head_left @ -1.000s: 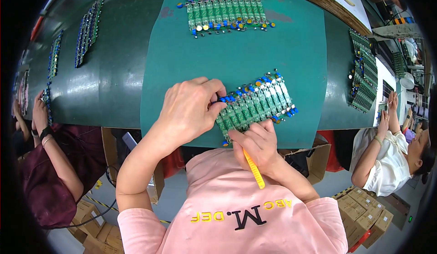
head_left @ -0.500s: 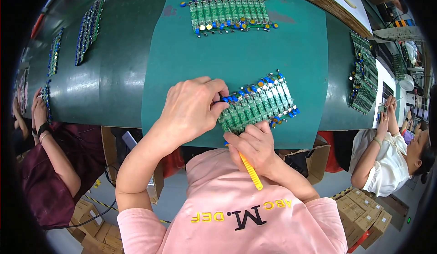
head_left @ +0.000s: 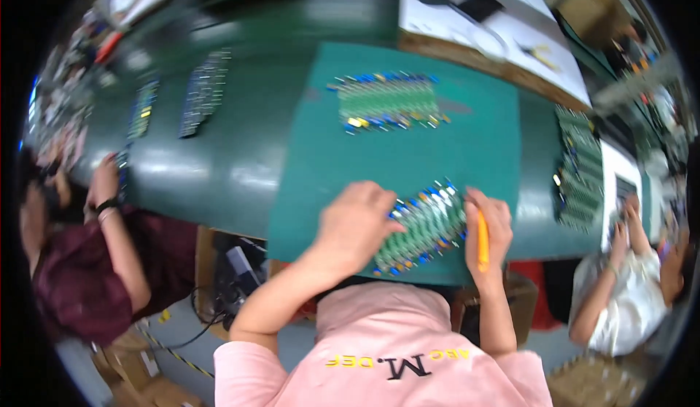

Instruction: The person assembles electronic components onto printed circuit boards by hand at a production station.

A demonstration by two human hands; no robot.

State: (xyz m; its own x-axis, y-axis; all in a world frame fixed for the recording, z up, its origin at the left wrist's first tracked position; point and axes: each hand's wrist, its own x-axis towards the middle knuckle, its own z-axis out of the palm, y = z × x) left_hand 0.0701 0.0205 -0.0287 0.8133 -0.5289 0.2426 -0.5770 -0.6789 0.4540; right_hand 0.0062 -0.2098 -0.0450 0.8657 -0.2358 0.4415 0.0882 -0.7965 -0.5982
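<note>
A rectangular green circuit-board panel [head_left: 419, 235], with blue and amber components along both long edges, lies tilted low on a teal mat [head_left: 364, 159], right of the frame's centre. Both rows look populated, so placement seems largely done; blur hides whether any component or joint remains unfinished. A similar green panel with blue and yellow parts [head_left: 386, 102] lies apart at upper centre, untouched by either hand.

The left hand [head_left: 351, 223] curls at the near panel's left end; whether it pinches anything cannot be told. The right hand [head_left: 494, 221] grips a slim orange-yellow tool [head_left: 483, 243] beside the panel's right end.

Bare mat separates the panels and extends left. Room is tight below, near the dark-green worktop's [head_left: 240, 177] front edge; a wooden-edged white shelf [head_left: 503, 73] bounds the upper right.
</note>
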